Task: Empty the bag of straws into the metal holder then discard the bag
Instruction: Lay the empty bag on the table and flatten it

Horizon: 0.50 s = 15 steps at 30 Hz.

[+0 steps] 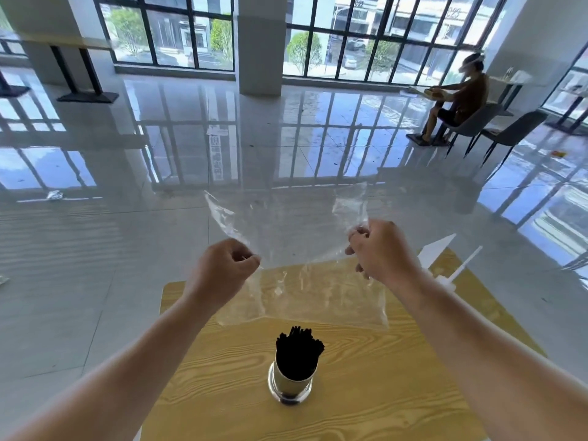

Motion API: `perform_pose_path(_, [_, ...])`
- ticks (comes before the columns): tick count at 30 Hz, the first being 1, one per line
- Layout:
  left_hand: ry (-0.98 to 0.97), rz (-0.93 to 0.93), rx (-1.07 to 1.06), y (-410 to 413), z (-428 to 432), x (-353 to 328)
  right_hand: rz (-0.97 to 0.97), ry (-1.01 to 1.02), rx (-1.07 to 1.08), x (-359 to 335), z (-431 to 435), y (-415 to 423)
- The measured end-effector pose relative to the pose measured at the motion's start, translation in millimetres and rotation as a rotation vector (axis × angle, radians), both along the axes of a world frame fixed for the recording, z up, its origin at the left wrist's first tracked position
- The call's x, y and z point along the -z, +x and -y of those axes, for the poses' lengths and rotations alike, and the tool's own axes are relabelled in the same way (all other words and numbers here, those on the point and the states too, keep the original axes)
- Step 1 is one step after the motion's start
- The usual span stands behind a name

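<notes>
A clear plastic bag (296, 249) hangs stretched in the air above the far half of the wooden table (397, 393). My left hand (222, 268) pinches its left side and my right hand (378, 249) grips its right side. No straws show inside the bag. Below it, near the table's middle, a shiny metal holder (288, 383) stands upright. A bundle of black straws (297, 351) sticks out of its top.
White plastic pieces (451, 265) lie at the table's far right corner. Glossy floor surrounds the table. A person sits on a chair (471, 119) at another table far right. Another chair and table legs stand near the windows.
</notes>
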<state>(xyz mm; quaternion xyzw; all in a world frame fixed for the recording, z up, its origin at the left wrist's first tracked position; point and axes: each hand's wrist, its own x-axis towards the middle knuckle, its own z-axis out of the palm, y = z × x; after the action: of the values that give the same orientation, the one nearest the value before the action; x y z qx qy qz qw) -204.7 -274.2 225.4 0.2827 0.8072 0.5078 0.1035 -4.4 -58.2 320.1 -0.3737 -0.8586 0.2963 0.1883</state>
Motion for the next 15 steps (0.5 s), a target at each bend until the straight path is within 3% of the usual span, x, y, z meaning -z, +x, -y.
perform_pose_path(3, [-0.033,-0.139,0.099,9.5,-9.5,-8.4,-0.026,-0.131,-0.049,3.3,18.4,-3.7])
perform_pose_path(11, [-0.063,-0.258,0.26,30.7,-21.4,-25.2,-0.156,-0.493,-0.157,3.9,47.2,-10.2])
perform_pose_path(15, [-0.072,-0.322,0.293,40.5,-27.0,-32.2,-0.158,-0.554,-0.198,6.3,55.1,-16.0])
